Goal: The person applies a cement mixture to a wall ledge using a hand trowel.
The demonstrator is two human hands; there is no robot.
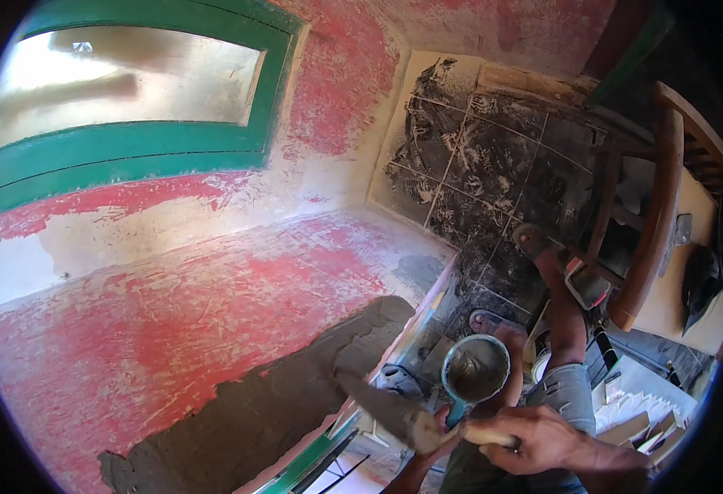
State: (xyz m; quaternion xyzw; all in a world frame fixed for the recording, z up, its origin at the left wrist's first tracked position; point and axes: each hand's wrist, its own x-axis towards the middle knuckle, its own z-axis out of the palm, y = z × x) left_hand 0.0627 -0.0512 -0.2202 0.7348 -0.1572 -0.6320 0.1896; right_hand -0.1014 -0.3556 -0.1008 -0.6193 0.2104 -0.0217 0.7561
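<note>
My right hand (534,439) is closed around the wooden handle of a trowel (382,407), whose blade points left over the edge of a wet grey mortar strip (254,420). The blade looks smeared with mortar. Lower and partly hidden behind the trowel, my left hand (435,435) grips the handle of a blue dipper (453,412). Grey mortar (475,370) lies in the dipper's round bowl, which is held level above my legs. The mortar strip runs along the near edge of a worn red-painted surface (164,337).
A green-framed window (123,156) is at the upper left. Dark, dusty tiles (493,156) cover the floor beyond my feet. A wooden chair (657,206) stands at the right, near a light tabletop (699,255) with a dark object on it. A red-and-white container (588,282) lies beside my leg.
</note>
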